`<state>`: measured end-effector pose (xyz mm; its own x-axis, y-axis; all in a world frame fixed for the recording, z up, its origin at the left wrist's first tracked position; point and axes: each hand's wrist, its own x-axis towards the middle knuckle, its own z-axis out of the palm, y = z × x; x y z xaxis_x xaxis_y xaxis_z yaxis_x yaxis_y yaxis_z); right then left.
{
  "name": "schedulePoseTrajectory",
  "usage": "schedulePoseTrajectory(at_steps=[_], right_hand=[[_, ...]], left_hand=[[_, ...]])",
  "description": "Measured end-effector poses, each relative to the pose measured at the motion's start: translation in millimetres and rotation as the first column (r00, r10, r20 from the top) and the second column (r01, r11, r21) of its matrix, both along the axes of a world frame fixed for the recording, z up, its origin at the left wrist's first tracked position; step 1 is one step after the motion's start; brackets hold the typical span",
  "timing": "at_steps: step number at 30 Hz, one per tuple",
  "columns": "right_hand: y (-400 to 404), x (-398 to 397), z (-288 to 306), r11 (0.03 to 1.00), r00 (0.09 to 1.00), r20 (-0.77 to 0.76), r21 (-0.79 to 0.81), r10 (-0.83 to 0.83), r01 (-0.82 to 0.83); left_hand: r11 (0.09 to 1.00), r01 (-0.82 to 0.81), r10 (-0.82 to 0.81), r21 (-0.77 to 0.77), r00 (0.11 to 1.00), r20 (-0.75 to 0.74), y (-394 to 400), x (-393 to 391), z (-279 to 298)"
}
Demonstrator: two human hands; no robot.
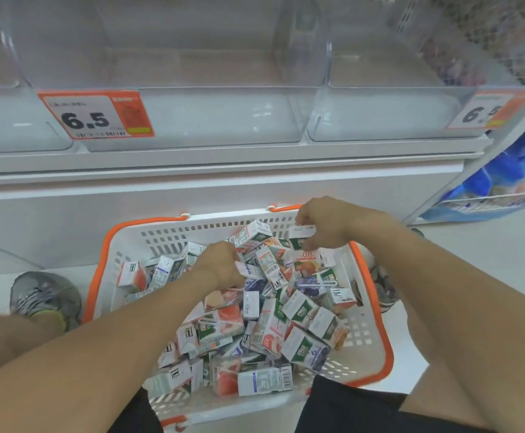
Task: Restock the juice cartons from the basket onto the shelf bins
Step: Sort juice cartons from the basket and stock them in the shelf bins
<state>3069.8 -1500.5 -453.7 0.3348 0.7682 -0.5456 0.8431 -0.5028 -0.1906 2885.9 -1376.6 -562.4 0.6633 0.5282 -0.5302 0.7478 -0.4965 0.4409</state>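
Note:
A white basket with an orange rim (98,276) sits on the floor between my legs, filled with several small juice cartons (270,332) lying in a jumble. My left hand (220,267) reaches into the pile near the basket's middle and grips a carton (250,270). My right hand (323,223) hovers over the far right corner and pinches a small white and green carton (300,234) by its top. Above stand clear plastic shelf bins (217,120), and the ones in view hold no cartons.
Orange price tags reading 6.5 hang on the middle bin (95,114) and the right bin (486,112). A white shelf ledge (192,170) runs below the bins. A wire rack with blue packets (498,182) stands at right. My grey shoe (42,295) is left of the basket.

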Motion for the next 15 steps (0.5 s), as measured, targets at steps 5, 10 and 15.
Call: schedulePoseTrajectory(at_steps=[5,10,15], right_hand=[[-4,7,30,0.980,0.987,-0.089,0.136,-0.135,0.146],[-4,-3,62,0.948,0.986,-0.105,0.279,-0.126,0.151],[-4,-15,87,0.850,0.945,-0.315,0.471,-0.089,0.237]], left_hand=[[0.990,-0.016,0.039,-0.141,0.986,0.164,14,0,53],[0.918,0.105,-0.038,-0.382,0.983,0.179,38,-9,141],[0.879,0.146,-0.033,-0.455,0.969,0.246,50,-27,208]])
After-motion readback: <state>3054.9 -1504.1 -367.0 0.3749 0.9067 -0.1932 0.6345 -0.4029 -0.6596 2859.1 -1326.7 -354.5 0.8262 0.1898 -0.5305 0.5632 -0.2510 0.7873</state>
